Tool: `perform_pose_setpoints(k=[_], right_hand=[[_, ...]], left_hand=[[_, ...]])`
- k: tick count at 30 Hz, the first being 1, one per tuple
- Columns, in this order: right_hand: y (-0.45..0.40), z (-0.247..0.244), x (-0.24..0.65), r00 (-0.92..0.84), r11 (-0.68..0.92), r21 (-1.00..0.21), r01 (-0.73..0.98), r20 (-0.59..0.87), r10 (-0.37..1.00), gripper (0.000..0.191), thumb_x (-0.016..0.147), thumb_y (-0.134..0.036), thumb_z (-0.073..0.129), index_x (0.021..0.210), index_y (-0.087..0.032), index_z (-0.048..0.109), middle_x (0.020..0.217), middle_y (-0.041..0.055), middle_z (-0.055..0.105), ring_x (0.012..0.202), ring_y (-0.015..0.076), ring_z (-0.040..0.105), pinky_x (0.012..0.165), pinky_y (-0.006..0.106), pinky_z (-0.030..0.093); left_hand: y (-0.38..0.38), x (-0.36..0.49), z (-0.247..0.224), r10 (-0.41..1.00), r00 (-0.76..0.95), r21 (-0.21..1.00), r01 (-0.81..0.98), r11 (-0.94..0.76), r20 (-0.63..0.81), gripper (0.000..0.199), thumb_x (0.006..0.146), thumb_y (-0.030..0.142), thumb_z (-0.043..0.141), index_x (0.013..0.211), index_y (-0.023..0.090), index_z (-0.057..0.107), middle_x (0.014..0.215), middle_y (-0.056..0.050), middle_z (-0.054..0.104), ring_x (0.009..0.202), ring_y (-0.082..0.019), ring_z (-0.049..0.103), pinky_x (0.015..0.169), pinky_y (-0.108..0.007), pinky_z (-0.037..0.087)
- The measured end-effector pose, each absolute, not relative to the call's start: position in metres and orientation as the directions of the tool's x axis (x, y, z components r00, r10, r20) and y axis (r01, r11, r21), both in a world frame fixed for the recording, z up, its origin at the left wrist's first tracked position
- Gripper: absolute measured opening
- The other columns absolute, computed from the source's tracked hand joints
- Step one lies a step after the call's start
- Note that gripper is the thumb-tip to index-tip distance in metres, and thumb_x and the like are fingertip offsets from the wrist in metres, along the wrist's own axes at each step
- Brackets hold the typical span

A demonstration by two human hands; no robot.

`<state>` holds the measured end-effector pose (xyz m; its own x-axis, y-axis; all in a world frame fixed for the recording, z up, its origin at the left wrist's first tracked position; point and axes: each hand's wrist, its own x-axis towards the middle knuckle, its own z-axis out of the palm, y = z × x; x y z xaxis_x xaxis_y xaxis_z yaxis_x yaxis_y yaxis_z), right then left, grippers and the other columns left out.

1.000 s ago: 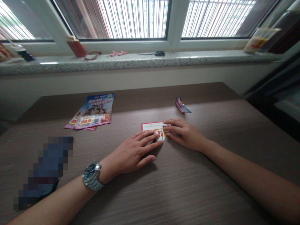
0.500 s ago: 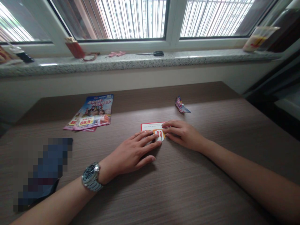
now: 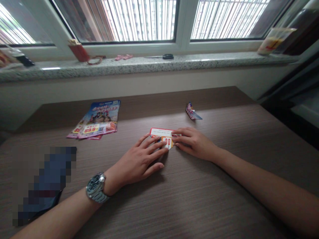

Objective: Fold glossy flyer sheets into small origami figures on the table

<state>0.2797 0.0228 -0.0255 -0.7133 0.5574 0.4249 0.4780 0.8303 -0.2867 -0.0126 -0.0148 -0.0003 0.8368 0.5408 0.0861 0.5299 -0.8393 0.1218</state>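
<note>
A small folded paper (image 3: 160,131), white with a red border and an orange printed flap, lies flat on the table in front of me. My left hand (image 3: 147,157), with a metal watch (image 3: 96,187) on its wrist, rests on its lower left part, fingers spread and flat. At the paper's right end is my right hand (image 3: 195,142), its bent fingertips and thumb closed on the edge. The fingers of both hands cover parts of the paper.
Printed flyers (image 3: 99,119) lie stacked at the back left. A small folded paper piece (image 3: 192,112) stands farther back, right of centre. At the left is a blurred-out dark blue item (image 3: 52,179). Scissors (image 3: 164,56) and a plastic cup (image 3: 272,41) are on the stone windowsill (image 3: 139,68).
The left hand's fingers have spread a little and shifted slightly left on the paper. The paper is turned slightly. My right hand stays at its right end.
</note>
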Motion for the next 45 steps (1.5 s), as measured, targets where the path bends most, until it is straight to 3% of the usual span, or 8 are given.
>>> perform_pose_setpoints(k=[9,13,17,27,30,36,45], right_hand=[[0.0162,-0.0229,0.2736,-0.769,0.882,-0.295,0.366,0.437,0.466,0.022,0.101,-0.022,0.059,0.120,-0.021,0.070,0.129,0.0125,0.069,0.123,0.0267,0.063,0.103,0.046,0.053],[0.0148,-0.0215,0.2702,-0.787,0.893,-0.312,0.324,0.436,0.438,0.024,0.101,-0.021,0.058,0.122,-0.022,0.069,0.128,0.0117,0.070,0.123,0.0253,0.063,0.104,0.044,0.052],[0.0152,-0.0215,0.2712,-0.742,0.863,-0.335,0.379,0.447,0.499,0.023,0.101,-0.024,0.059,0.121,-0.023,0.070,0.128,0.0113,0.070,0.121,0.0256,0.063,0.102,0.045,0.053],[0.0174,-0.0250,0.2716,-0.763,0.832,-0.336,0.441,0.347,0.545,0.042,0.104,-0.026,0.053,0.147,-0.024,0.055,0.150,0.0080,0.058,0.145,0.0281,0.045,0.118,0.053,0.042],[0.0178,-0.0252,0.2705,-0.763,0.826,-0.341,0.448,0.334,0.553,0.043,0.104,-0.028,0.054,0.146,-0.024,0.055,0.147,0.0079,0.061,0.142,0.0279,0.049,0.117,0.053,0.043],[0.0186,-0.0231,0.2699,-0.749,0.827,-0.343,0.445,0.363,0.554,0.038,0.102,-0.030,0.058,0.140,-0.024,0.061,0.142,0.0095,0.065,0.135,0.0266,0.055,0.113,0.051,0.047],[0.0172,-0.0226,0.2712,-0.739,0.851,-0.308,0.425,0.425,0.523,0.037,0.102,-0.030,0.059,0.138,-0.023,0.062,0.136,0.0107,0.069,0.131,0.0274,0.059,0.110,0.050,0.050]], left_hand=[[-0.0146,-0.0136,-0.0006,0.592,0.799,0.118,0.581,-0.805,0.105,0.057,0.107,0.049,0.042,0.160,0.029,0.035,0.162,-0.004,0.043,0.151,-0.028,0.035,0.129,-0.054,0.010],[-0.0151,-0.0141,-0.0013,0.607,0.788,0.122,0.595,-0.794,0.105,0.059,0.107,0.050,0.041,0.160,0.025,0.034,0.161,-0.006,0.045,0.150,-0.028,0.037,0.126,-0.051,0.021],[-0.0144,-0.0143,-0.0016,0.604,0.790,0.142,0.590,-0.795,0.100,0.059,0.107,0.050,0.041,0.159,0.023,0.036,0.160,-0.008,0.045,0.149,-0.028,0.039,0.124,-0.049,0.028],[-0.0119,-0.0132,-0.0010,0.580,0.809,0.172,0.561,-0.810,0.092,0.057,0.108,0.048,0.040,0.158,0.021,0.036,0.163,-0.008,0.041,0.154,-0.025,0.031,0.129,-0.051,0.016],[-0.0124,-0.0130,-0.0010,0.571,0.813,0.161,0.552,-0.818,0.115,0.058,0.107,0.049,0.042,0.158,0.022,0.036,0.162,-0.008,0.042,0.153,-0.026,0.034,0.129,-0.051,0.015],[-0.0159,-0.0114,0.0018,0.565,0.820,0.146,0.551,-0.822,0.089,0.059,0.107,0.050,0.043,0.160,0.025,0.034,0.161,-0.008,0.044,0.146,-0.027,0.044,0.123,-0.048,0.029],[-0.0135,-0.0134,0.0010,0.621,0.773,0.130,0.608,-0.783,0.128,0.053,0.107,0.047,0.044,0.155,0.024,0.043,0.154,-0.008,0.053,0.145,-0.029,0.043,0.125,-0.051,0.023]])
